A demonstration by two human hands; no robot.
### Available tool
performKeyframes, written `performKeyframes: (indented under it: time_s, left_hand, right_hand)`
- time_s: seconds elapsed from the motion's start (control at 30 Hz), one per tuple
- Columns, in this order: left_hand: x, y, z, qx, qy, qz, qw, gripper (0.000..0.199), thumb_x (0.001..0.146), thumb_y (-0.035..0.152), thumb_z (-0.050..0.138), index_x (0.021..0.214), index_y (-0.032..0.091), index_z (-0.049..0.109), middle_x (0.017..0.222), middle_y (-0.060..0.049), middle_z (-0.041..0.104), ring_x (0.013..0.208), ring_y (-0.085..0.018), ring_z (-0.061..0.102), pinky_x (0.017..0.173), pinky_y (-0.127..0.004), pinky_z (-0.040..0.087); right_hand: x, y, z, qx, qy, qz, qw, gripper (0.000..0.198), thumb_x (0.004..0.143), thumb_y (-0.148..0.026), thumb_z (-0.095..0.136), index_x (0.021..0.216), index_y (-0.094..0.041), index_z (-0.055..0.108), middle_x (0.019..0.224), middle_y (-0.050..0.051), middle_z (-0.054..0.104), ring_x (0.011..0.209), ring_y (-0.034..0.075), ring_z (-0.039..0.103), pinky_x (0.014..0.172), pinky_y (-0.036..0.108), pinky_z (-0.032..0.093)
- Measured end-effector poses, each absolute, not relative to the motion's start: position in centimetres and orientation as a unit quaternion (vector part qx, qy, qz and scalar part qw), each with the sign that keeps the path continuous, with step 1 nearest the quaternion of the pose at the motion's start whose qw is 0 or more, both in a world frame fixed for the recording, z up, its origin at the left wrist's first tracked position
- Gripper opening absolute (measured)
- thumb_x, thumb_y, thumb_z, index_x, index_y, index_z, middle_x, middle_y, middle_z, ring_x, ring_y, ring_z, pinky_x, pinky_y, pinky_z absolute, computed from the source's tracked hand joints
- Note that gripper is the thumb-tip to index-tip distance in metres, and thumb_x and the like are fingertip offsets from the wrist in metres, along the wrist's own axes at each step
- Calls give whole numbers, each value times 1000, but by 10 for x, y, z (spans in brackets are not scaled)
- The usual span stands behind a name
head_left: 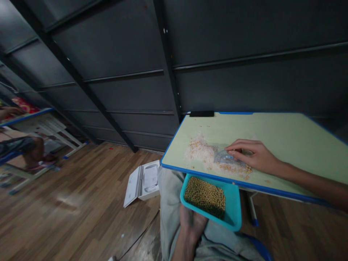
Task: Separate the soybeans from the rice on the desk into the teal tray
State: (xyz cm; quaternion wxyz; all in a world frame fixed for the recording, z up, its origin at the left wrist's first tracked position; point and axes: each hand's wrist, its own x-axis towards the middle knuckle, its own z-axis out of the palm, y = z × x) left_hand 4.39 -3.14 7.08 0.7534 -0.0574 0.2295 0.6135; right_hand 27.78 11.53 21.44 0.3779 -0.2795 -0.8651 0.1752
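My right hand (251, 154) pinches a clear, half-round plastic piece that looks like a protractor (223, 157), held low over the table. Beside and below it lie loose yellow beans (231, 168), close to the table's front edge. A pile of white rice grains (198, 150) mixed with some beans spreads to the left of the protractor. Below that edge, my left hand (191, 219) holds a turquoise tray (233, 206) from underneath, its fingers mostly hidden by the tray. Yellow-green beans (205, 196) fill the tray's left and middle part.
The pale green table (285, 141) has a blue rim and stands against a dark panelled wall (130, 87). A black flat object (201, 114) lies at its back left. An opened white box (146, 179) and a cable (140, 235) are on the floor. Another person (29, 146) sits far left.
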Motion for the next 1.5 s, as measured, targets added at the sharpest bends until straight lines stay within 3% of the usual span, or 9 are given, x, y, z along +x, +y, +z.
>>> performKeyframes:
  time_s: [0.17, 0.3, 0.5, 1.5]
  left_hand:
    - [43, -32, 66, -12, 222, 609, 761, 31, 95, 21, 52, 113, 21, 77, 133, -11, 72, 133, -36, 59, 105, -55, 53]
    - [44, -31, 65, 33, 239, 611, 754, 49, 100, 23, 30, 105, 17, 79, 131, -12, 73, 133, -37, 59, 101, -57, 52]
    - [43, -31, 68, -5, 222, 606, 763, 29, 95, 25, 54, 111, 23, 78, 132, -7, 73, 137, -37, 55, 111, -54, 49]
    - [45, -31, 76, -13, 258, 594, 762, 37, 97, 35, 55, 129, 28, 71, 137, -6, 70, 133, -39, 59, 108, -55, 52]
  right_hand:
    - [279, 118, 212, -277, -874, 140, 373, 16, 99, -27, 62, 106, -22, 76, 96, 5, 76, 82, 17, 71, 74, 33, 56]
    - [281, 121, 210, -284, -875, 118, 375, 17, 100, -27, 62, 108, -23, 76, 99, 6, 76, 88, 18, 71, 79, 35, 56]
    - [282, 123, 208, -292, -874, 114, 372, 17, 100, -28, 61, 108, -24, 75, 100, 5, 76, 89, 19, 71, 79, 35, 56]
    - [278, 114, 215, -253, -885, 101, 376, 23, 100, -26, 58, 113, -28, 76, 100, 5, 77, 89, 21, 73, 77, 37, 60]
